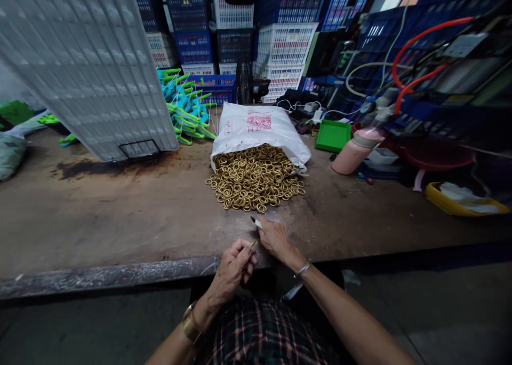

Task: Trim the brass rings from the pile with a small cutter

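Note:
A heap of brass-coloured rings (252, 181) spills from the mouth of a white printed sack (248, 122) lying on the worktable. At the table's front edge, my left hand (236, 261) is closed, pinching a single brass ring (252, 244) between thumb and forefinger. My right hand (276, 239) is just to its right, nearer the heap. Its fingers are closed round a small tool with a white handle and dark tip (256, 222); its exact kind is too small to make out. The tip points toward the nearest rings without touching them.
A large ribbed translucent panel (100, 61) stands tilted at left, beside green and turquoise plastic pieces (188, 106). On the right are a green tray (333, 135), a pink bottle-like container (356, 151) and a yellow tray (448, 205). Stacked crates (286, 45) fill the back.

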`<state>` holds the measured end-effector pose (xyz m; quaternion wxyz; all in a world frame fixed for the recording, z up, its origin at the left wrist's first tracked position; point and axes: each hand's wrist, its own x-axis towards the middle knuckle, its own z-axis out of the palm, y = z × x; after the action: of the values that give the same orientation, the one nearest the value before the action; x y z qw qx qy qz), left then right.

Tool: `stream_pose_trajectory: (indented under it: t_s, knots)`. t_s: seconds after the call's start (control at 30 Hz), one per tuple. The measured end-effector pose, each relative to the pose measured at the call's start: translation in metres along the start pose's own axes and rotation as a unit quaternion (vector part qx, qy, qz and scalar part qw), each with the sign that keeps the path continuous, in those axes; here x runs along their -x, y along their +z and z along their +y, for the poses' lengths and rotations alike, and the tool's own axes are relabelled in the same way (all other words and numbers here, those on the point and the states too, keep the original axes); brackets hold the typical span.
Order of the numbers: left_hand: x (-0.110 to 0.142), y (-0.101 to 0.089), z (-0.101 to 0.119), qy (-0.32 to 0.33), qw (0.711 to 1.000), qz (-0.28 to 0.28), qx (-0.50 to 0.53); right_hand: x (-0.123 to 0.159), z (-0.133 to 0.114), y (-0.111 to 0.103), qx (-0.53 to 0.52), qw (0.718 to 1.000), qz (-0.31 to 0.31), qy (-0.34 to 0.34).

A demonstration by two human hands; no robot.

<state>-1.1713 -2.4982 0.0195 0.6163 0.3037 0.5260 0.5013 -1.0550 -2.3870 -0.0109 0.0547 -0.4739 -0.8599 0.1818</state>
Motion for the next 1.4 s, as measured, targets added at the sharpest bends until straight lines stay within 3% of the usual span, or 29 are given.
stream_pose_trajectory:
  t_s: [0.07,0.2,0.33,0.53,0.67,0.83,0.97,1.1,1.2,1.3,1.4]
  knots:
    - [0.001,0.001,0.001,0.007,0.999,-0.014,0.049,-0.012,0.008,-0.003,0.01,0.998,0.039,0.048]
    - [-0.003,-0.001,-0.002,-0.006,0.992,0.015,0.122,-0.033,0.016,-0.007,0.007,0.991,0.093,0.098]
    - [-0.008,-0.004,-0.002,-0.036,0.983,0.041,0.177,-0.043,0.013,-0.005,0.022,0.99,0.094,0.107]
    - [-0.012,-0.01,0.0,-0.093,0.954,0.033,0.282,-0.045,0.015,-0.001,0.016,0.988,0.113,0.1]
    - [-0.014,-0.013,0.0,-0.127,0.938,0.079,0.311,-0.041,0.016,-0.002,-0.006,0.988,0.127,0.093]
    - [-0.014,-0.012,0.003,-0.122,0.938,0.087,0.312,-0.037,0.023,0.0,-0.12,0.978,0.144,0.095]
    - [-0.017,-0.011,0.006,-0.116,0.952,0.057,0.277,-0.028,0.024,0.003,-0.272,0.948,0.158,0.057]
    - [-0.021,-0.008,0.005,-0.067,0.974,0.058,0.207,-0.012,0.012,-0.002,-0.399,0.911,0.089,0.051]
    - [-0.021,-0.005,0.005,0.006,0.993,0.091,0.076,0.001,0.0,-0.007,-0.469,0.88,0.006,0.07]
    - [-0.019,-0.001,0.006,0.049,0.991,0.114,-0.053,0.009,-0.007,-0.007,-0.529,0.84,-0.066,0.098]
    - [-0.018,0.001,0.006,0.083,0.986,0.103,-0.103,0.011,-0.01,-0.004,-0.576,0.801,-0.109,0.116]
